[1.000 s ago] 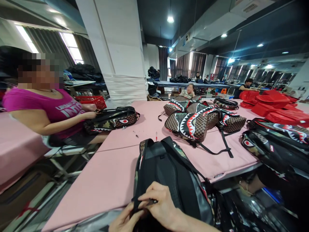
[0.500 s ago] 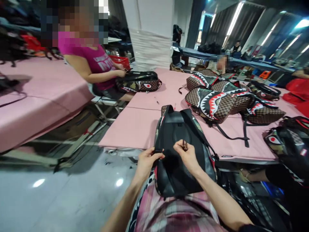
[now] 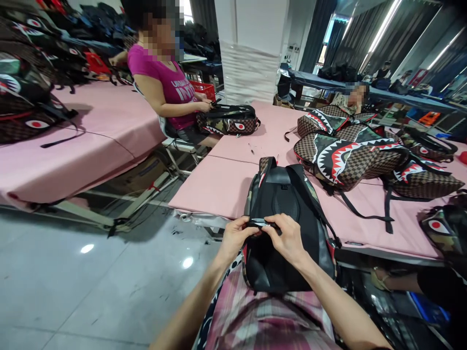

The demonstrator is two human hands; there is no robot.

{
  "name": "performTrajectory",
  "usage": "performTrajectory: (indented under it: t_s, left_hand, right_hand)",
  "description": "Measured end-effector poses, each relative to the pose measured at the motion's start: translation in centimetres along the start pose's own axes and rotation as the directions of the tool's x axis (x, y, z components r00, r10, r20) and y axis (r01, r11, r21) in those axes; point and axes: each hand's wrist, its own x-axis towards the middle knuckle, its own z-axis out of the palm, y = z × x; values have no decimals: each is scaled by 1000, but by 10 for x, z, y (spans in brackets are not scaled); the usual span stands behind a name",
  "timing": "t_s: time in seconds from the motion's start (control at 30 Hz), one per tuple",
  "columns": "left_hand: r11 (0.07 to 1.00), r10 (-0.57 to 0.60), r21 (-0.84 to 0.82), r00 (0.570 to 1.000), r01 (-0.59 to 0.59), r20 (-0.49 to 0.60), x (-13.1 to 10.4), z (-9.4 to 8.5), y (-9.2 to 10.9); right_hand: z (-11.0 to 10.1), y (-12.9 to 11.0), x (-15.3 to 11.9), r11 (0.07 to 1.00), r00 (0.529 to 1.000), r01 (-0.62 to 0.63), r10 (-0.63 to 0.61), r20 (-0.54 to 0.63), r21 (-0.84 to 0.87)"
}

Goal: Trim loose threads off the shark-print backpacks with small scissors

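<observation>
Backpack (image 3: 284, 218) overhangs pink table (image 3: 219, 187) above glossy grey floor (image 3: 73, 277).

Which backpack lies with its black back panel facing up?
The backpack under both hands, at the table's near edge; the others show shark-mouth prints.

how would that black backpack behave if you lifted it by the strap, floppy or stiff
The black backpack probably sags: it droops off the table edge onto the lap. Its smooth back panel may be slippery. The left hand and right hand pinch its strap easily, suggesting pliable webbing.
</observation>
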Motion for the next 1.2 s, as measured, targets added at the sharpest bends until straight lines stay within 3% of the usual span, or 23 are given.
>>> performTrajectory:
  t_s: [0.13,0.2,0.27,0.33,0.37,0.4,0.47,0.5,0.57,0.63,0.7,0.77,0.8,0.83,0.9,0.97,1.03,1.1,1.2]
  left_hand:
    - [999,-31,29,999,31,5,-2,3,3]
    - [997,-29,75,1000,29,-2,-3,3,4]
    - [986,-28,163,999,31,-24,-6,-3,2]
    - [952,38,304,988,8,-147,-8,-18,-4]
    - [914,127,404,964,-23,-233,-9,-28,-8]
    - [852,260,521,911,-59,-321,-10,-40,-13]
    - [635,509,769,788,-72,-346,-15,-61,-22]
    - [507,588,861,750,-48,-304,-18,-68,-25]
    - [275,664,961,725,-11,-182,-27,-72,-29]
    - [97,701,991,713,-90,-4,-31,-58,-30]
    - [-12,657,954,717,-300,234,-21,-29,-32]
    - [11,520,857,735,-515,435,9,6,-37]
    - [59,477,827,744,-559,469,30,23,-40]
    - [98,425,832,779,-547,462,56,40,-43]
    - [80,335,879,843,-470,420,110,66,-47]
    - [4,201,910,892,-414,405,158,81,-46]
    - [-30,115,915,908,-403,404,191,86,-43]
    - [-26,74,910,907,-414,415,206,84,-42]
    - [-18,49,905,904,-425,426,199,80,-48]
  right_hand:
    - [1,3,1,999,999,30,-30,36,21]
    - [1,3,1,983,997,-69,62,49,171]
    - [0,5,1,899,977,-214,205,63,382]
    - [-1,12,0,782,941,-318,331,75,535]
    - [-1,18,-2,743,925,-346,372,77,573]
    - [-1,26,-4,718,913,-366,400,80,592]
    - [2,44,-12,680,890,-404,447,92,612]
    - [6,54,-16,658,875,-428,474,100,620]
    - [15,71,-21,612,831,-480,546,103,629]
    - [25,84,-18,576,794,-503,602,81,644]
    - [32,96,-3,575,787,-489,614,48,656]
    - [33,110,21,659,820,-474,571,21,584]
    - [31,119,36,732,847,-468,532,14,496]
    - [26,131,51,808,875,-451,485,8,378]
    - [10,158,78,905,917,-393,398,1,164]
    - [-12,187,97,930,931,-363,364,-11,59]
    - [-32,213,105,934,934,-356,356,3,-3]
    - [-46,229,107,942,941,-330,334,62,-65]
    - [-50,236,106,959,945,-253,273,180,-125]
